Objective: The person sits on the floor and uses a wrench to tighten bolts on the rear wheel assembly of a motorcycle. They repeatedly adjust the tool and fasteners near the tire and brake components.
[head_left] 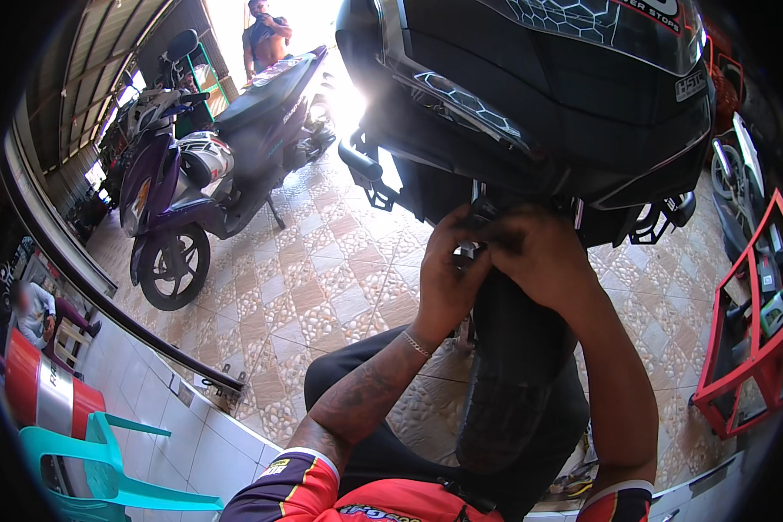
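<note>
Nearest, the person's red jersey [391, 506] fills the lower edge, with bare forearms reaching forward from its sleeves. Between the dark-trousered legs stands a dark curved part [509, 404], tyre or mudguard. A turquoise chair [91, 452] stands at the near left, beside a red and silver drum [56, 383].

Farther in, the left hand [455, 270], a bracelet [416, 344] on its wrist, and the right hand [535, 257] meet just under the black motorbike bodywork [496, 113], above the curved part. Both have their fingers bent and drawn narrow, close together; whether they grip anything cannot be told, since the fingertips are shaded and partly hidden. The bodywork spreads over the far middle and right.

To the right stands a red metal rack [744, 378] holding assorted items. At the far left a purple scooter [226, 161] rests on patterned tiles [309, 339]; beyond it stands another person [267, 39].
</note>
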Available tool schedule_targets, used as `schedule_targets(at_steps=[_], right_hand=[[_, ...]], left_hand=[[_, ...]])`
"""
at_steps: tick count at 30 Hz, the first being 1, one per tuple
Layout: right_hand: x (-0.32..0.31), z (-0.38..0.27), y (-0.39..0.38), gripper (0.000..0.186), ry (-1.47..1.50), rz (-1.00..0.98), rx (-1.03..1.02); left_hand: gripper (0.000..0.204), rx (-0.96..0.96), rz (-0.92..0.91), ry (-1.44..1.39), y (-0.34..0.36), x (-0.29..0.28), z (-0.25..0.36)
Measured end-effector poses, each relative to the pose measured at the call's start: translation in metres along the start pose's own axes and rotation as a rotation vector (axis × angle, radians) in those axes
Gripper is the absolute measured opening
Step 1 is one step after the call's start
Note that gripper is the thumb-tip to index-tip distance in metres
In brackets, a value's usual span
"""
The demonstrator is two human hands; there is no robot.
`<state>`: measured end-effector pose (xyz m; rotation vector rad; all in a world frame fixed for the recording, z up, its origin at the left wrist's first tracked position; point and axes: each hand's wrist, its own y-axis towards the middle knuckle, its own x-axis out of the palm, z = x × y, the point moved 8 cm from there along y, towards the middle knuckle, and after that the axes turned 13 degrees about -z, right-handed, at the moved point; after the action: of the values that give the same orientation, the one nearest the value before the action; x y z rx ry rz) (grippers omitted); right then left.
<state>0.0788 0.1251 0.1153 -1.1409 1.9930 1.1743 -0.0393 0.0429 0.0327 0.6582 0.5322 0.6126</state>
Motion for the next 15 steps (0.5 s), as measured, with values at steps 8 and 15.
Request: schedule_targets(at_steps=[8,15], right_hand=[[0.0022,0.0054,0.0022,0.024,0.059,0.009,0.036],[0.0046,-0.0004,-0.0051,0.022,0.09,0.075,-0.047]], left_hand=[[0.025,-0.074,0.039,-0.141,-0.0012,0.0005,-0.0053],[0.022,-0.022,0.056,-0.052,-0.0008,-0.0012,-0.0078]])
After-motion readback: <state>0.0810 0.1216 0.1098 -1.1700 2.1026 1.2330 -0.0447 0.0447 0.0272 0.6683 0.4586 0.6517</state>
